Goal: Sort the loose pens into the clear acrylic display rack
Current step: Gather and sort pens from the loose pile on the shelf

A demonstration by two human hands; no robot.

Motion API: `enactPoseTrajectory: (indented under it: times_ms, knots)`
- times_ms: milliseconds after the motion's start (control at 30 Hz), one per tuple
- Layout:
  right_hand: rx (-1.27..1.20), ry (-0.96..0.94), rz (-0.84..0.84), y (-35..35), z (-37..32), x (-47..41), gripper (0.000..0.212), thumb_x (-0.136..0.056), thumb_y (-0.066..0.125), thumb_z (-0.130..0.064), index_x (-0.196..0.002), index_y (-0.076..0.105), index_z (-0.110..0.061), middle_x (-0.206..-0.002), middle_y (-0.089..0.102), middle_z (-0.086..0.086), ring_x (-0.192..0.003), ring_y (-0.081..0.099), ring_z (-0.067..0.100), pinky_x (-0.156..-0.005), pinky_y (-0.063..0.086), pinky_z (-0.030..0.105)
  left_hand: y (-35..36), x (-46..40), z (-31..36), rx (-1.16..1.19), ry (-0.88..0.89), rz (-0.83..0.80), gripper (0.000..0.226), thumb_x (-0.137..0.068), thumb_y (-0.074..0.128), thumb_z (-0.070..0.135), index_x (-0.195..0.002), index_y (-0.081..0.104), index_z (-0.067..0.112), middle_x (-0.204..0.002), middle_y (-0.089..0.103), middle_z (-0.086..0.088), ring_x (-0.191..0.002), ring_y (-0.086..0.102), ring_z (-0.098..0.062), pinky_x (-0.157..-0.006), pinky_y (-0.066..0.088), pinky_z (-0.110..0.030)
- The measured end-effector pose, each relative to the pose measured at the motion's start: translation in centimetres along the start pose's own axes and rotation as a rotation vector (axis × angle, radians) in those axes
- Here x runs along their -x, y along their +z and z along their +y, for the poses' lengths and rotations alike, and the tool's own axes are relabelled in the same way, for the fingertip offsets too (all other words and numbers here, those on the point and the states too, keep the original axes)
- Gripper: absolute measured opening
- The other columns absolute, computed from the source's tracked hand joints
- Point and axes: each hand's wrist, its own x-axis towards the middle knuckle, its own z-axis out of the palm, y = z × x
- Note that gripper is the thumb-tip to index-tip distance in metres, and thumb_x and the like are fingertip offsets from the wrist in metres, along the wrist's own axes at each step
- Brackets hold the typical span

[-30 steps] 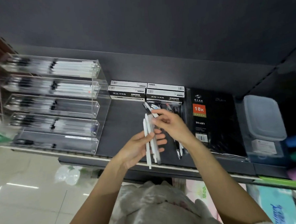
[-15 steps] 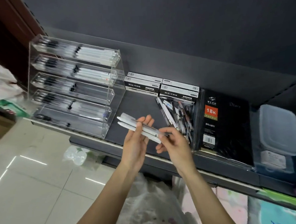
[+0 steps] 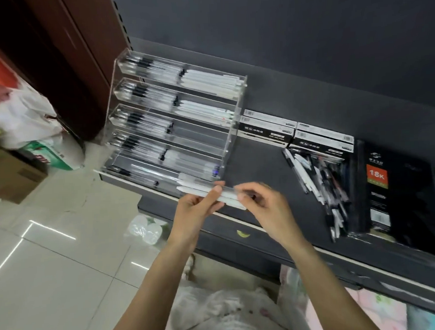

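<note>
We hold small bundle of white pens [image 3: 208, 193] just before lowest tier of acrylic rack [image 3: 225, 149]. Left hand [image 3: 197, 211] clamps bundle middle, right hand [image 3: 261, 205] pinches end. Pens light, stiff, smooth, probably slippery; better grip mid-barrel.

Rack [image 3: 174, 121] left on shelf [image 3: 256, 162], loose pens [image 3: 318, 182] right

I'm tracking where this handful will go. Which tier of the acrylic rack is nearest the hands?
The bottom, front tier. The pens held in the left hand and right hand overlap its right end; the other four tiers step up behind.
</note>
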Motion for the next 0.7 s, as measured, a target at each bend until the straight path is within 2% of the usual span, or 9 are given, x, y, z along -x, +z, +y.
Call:
enactPoseTrajectory:
  times_ms: [100, 167, 200, 233, 267, 333, 433, 533, 700]
  knots:
    - [0.212, -0.143, 0.073, 4.5, -1.7, -2.1, 0.018, -0.085, 0.067, -0.015, -0.101, 0.07, -0.022, -0.09, 0.063, -0.018, -0.087, 0.058, 0.002, -0.075, 0.045, 0.014, -5.1, -2.1, 1.5, -0.105, -0.026, 0.002, 0.059, -0.085, 0.067, 0.019, -0.034, 0.037, 0.02, -0.045, 0.051, -0.004, -0.052, 0.064, -0.006, -0.086, 0.053, -0.033]
    - [0.25, -0.161, 0.13, 7.3, -2.8, -3.5, 0.016, -0.082, 0.07, -0.01, -0.094, 0.072, -0.02, -0.084, 0.064, -0.019, -0.081, 0.059, 0.002, -0.073, 0.045, 0.012, -8.2, -3.6, 2.2, -0.135, -0.034, -0.029, 0.06, -0.086, 0.067, 0.019, -0.036, 0.034, 0.022, -0.055, 0.06, -0.018, -0.064, 0.069, -0.006, -0.091, 0.052, -0.036]
    - [0.247, -0.151, 0.161, 8.3, -3.1, -4.1, 0.015, -0.081, 0.071, -0.009, -0.091, 0.073, -0.019, -0.084, 0.065, -0.017, -0.078, 0.06, 0.001, -0.072, 0.045, 0.011, -9.5, -4.1, 2.6, -0.123, -0.04, -0.045, 0.055, -0.086, 0.066, 0.02, -0.038, 0.039, 0.017, -0.065, 0.064, -0.021, -0.074, 0.071, -0.008, -0.089, 0.052, -0.031]
    - [0.246, -0.141, 0.201, 9.0, -3.3, -4.7, 0.014, -0.08, 0.071, -0.008, -0.09, 0.073, -0.017, -0.084, 0.067, -0.014, -0.077, 0.061, 0.001, -0.072, 0.045, 0.01, -10.8, -4.7, 2.8, -0.085, -0.054, -0.053, 0.046, -0.087, 0.065, 0.019, -0.046, 0.05, 0.006, -0.07, 0.067, -0.017, -0.081, 0.071, -0.008, -0.084, 0.052, -0.024]
    - [0.26, -0.136, 0.249, 9.3, -3.3, -5.1, 0.013, -0.08, 0.071, -0.007, -0.09, 0.074, -0.016, -0.085, 0.068, -0.011, -0.076, 0.062, 0.001, -0.072, 0.047, 0.011, -11.8, -5.3, 3.0, -0.034, -0.073, -0.055, 0.037, -0.088, 0.064, 0.018, -0.061, 0.062, -0.007, -0.08, 0.073, -0.008, -0.088, 0.07, -0.007, -0.078, 0.051, -0.016]
    - [0.378, -0.131, 0.345, 9.4, -3.0, -6.0, 0.013, -0.081, 0.071, -0.008, -0.09, 0.074, -0.017, -0.085, 0.07, -0.009, -0.076, 0.062, 0.004, -0.07, 0.05, 0.018, -13.7, -6.5, 3.3, 0.021, -0.103, -0.052, 0.037, -0.09, 0.062, 0.017, -0.088, 0.064, -0.02, -0.098, 0.074, 0.004, -0.096, 0.068, -0.005, -0.072, 0.049, -0.009]
    - [0.621, -0.082, 0.364, 9.2, -2.5, -7.4, 0.014, -0.08, 0.072, -0.012, -0.09, 0.074, -0.021, -0.086, 0.071, -0.008, -0.078, 0.062, 0.01, -0.065, 0.045, 0.02, -16.0, -7.6, 3.7, 0.026, -0.114, -0.046, 0.033, -0.09, 0.061, 0.02, -0.095, 0.068, -0.011, -0.104, 0.073, 0.003, -0.093, 0.068, -0.003, -0.071, 0.048, -0.007]
    - [0.729, -0.026, 0.308, 9.5, -2.4, -8.5, 0.014, -0.081, 0.071, -0.014, -0.09, 0.075, -0.023, -0.088, 0.072, -0.008, -0.079, 0.063, 0.009, -0.064, 0.038, 0.017, -17.4, -8.3, 3.8, 0.053, -0.152, -0.031, 0.02, -0.091, 0.061, 0.02, -0.095, 0.072, 0.004, -0.103, 0.073, 0.002, -0.095, 0.067, -0.004, -0.072, 0.05, -0.009]
    - [0.805, -0.015, 0.204, 10.0, -2.2, -9.7, 0.011, -0.082, 0.07, -0.015, -0.089, 0.075, -0.022, -0.091, 0.073, -0.006, -0.088, 0.067, 0.015, -0.072, 0.051, 0.028, -18.0, -9.2, 3.6, 0.097, -0.192, -0.025, 0.016, -0.091, 0.061, 0.02, -0.091, 0.073, 0.009, -0.107, 0.072, -0.001, -0.102, 0.066, -0.009, -0.084, 0.053, -0.017]
